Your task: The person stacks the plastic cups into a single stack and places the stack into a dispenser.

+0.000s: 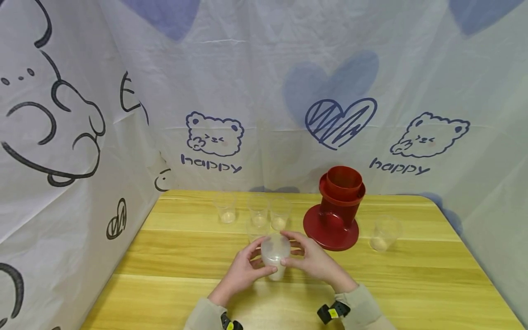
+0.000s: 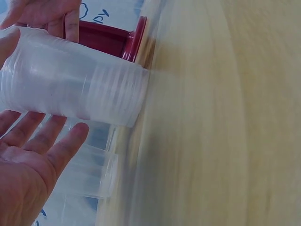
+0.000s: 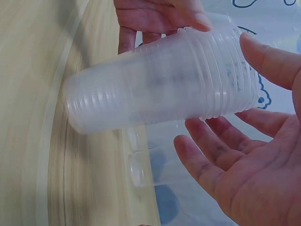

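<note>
Near the red stand (image 1: 340, 211), left hand (image 1: 244, 271) and right hand (image 1: 314, 259) both clasped around a stack of clear cups (image 1: 275, 250).

A small curtained nook, like a makeshift booth: creased white fabric (image 1: 255, 68), printed with cartoon bear faces (image 1: 214, 137), hearts (image 1: 341, 123) and the word "happy" (image 1: 211, 164), hung behind and along both sides of a wood-grain counter (image 1: 165, 256). Whether it stood in a home, office or lab could not be told.
</note>
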Demonstrator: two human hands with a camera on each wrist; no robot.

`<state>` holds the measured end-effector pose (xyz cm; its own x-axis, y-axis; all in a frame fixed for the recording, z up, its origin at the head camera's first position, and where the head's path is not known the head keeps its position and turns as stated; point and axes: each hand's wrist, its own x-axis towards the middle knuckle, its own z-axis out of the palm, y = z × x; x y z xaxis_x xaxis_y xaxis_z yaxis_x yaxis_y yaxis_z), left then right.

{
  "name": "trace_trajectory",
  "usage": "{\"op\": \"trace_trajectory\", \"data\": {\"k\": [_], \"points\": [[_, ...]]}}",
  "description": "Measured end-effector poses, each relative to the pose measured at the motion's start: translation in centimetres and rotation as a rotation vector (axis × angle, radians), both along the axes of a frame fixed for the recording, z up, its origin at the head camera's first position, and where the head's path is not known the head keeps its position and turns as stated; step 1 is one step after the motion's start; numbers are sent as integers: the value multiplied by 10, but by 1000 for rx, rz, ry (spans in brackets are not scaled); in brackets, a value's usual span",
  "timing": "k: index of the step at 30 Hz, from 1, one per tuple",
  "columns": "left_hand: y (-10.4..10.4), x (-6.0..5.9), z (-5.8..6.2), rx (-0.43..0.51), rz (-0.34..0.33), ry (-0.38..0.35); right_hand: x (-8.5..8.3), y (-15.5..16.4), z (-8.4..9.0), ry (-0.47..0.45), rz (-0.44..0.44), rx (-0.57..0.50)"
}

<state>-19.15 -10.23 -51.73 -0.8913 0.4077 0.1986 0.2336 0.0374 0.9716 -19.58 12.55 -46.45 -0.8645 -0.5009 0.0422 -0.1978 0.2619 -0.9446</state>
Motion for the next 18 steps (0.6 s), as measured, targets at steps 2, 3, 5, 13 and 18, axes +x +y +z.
{"op": "trace_trajectory", "data": {"k": [2,3,5,13,18], "points": [[0,0,0,-4,2,4,0,1,-1,8,10,-5],[0,0,0,-7,5,4,-1,1,-1,7,14,-6],[0,1,0,-15,11,-4,-1,1,-2,4,16,-7],[1,0,1,-44,30,-8,1,2,-2,-23,-2,-24],[3,-1,0,-38,33,-7,3,6,-3,16,-4,-29]]}}
